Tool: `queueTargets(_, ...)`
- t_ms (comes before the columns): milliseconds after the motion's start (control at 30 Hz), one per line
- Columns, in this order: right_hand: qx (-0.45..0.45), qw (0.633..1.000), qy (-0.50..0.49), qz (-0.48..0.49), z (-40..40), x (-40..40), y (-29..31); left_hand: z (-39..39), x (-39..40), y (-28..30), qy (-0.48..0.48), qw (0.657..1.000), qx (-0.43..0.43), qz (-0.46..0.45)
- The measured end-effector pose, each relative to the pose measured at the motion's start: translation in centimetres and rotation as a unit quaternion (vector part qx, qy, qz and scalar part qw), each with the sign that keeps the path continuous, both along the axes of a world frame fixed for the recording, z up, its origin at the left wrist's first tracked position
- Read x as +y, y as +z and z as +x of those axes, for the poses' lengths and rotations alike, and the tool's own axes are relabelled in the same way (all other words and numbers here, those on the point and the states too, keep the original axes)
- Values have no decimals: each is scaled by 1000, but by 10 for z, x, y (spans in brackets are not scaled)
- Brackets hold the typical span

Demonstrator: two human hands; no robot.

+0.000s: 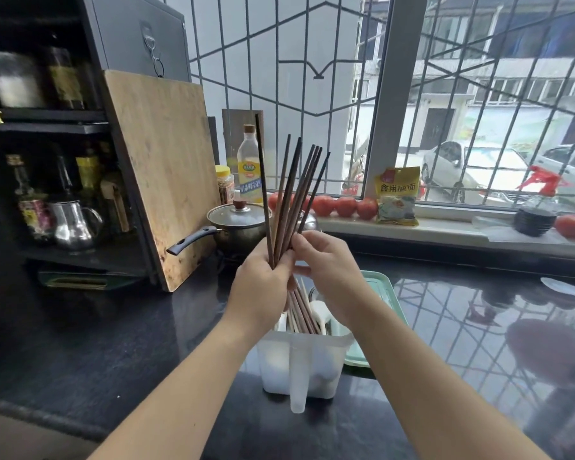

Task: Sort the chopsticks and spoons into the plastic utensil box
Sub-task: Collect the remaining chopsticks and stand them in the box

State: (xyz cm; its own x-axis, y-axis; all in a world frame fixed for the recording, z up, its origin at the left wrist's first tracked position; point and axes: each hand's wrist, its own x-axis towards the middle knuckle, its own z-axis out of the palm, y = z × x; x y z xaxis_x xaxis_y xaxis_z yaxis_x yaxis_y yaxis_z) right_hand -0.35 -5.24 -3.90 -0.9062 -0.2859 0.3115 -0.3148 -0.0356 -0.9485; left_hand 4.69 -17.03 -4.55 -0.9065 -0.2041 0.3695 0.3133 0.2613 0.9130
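— Where are the chopsticks?
— A bundle of dark chopsticks (pixel 291 197) stands fanned upward, gripped in the curled fingers of the left hand (pixel 259 290), right above the plastic utensil box (pixel 304 360).
— And the right hand (pixel 326 270)?
— Its fingertips pinch the bundle just beside the left; how many sticks it holds, I cannot tell.
— The box?
— On the dark counter (pixel 113 327), holding lighter chopsticks (pixel 301 310) and what looks like a white spoon (pixel 322 312). A green tray (pixel 379 293) lies behind it; a lidded pot (pixel 236 224) stands further back.
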Motion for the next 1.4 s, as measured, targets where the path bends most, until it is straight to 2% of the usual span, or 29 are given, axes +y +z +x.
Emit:
queueTargets(100, 18, 998, -62, 4, 1, -1, 1, -1, -1, -1, 14, 1000, -13, 24)
queueTargets(200, 6, 976, -178, -122, 2, 7, 6, -3, -4, -2, 40, 999, -21, 26)
queueTargets(233, -2, 964, -226, -136, 0, 11, 6, -4, -4, -3, 53, 998, -15, 23)
queueTargets(267, 0, 956, -272, -108, -3, 13, 3, -4, -3, -4, 72, 997, -6, 22)
queueTargets(333, 22, 947, -313, 69, -7, 9, 1, -7, -3, -7, 106, 994, 8, 24)
queueTargets(400, 36, 924, -279, 258, -9, 2, -2, -7, -2, -8, 115, 993, 8, 32)
queueTargets(433, 41, 911, -258, 319, -8, -1, -4, -7, -2, -7, 115, 993, 6, 35)
queueTargets(533, 62, 863, -233, 443, -4, -5, -7, -5, -2, -5, 112, 993, 5, 35)
queueTargets(700, 76, 813, -219, 534, 5, -9, -7, -7, -1, -5, 107, 993, -15, 43)
queueTargets(767, 73, 820, -224, 522, 5, -10, -6, -7, -2, -5, 102, 993, -18, 48)
queueTargets(833, 66, 844, -241, 475, 3, -9, -5, -7, -2, -5, 102, 994, -16, 36)
queueTargets(967, 49, 908, -276, 313, -7, -3, -7, -7, -1, -7, 107, 994, -2, -13)
queueTargets(1033, 57, 923, -281, 258, -8, -2, -7, -6, -1, -7, 94, 995, -6, -40)
queueTargets(1167, 93, 964, -183, 166, -2, -10, -2, -6, 0, -8, 63, 992, -21, -110)
queueTargets(1267, 76, 988, -102, 92, 1, -10, 0, -5, -1, -8, 51, 995, -16, -88)
queueTargets(1400, 75, 987, -115, 90, 2, -8, 1, -5, -2, -9, 43, 995, -8, -87)
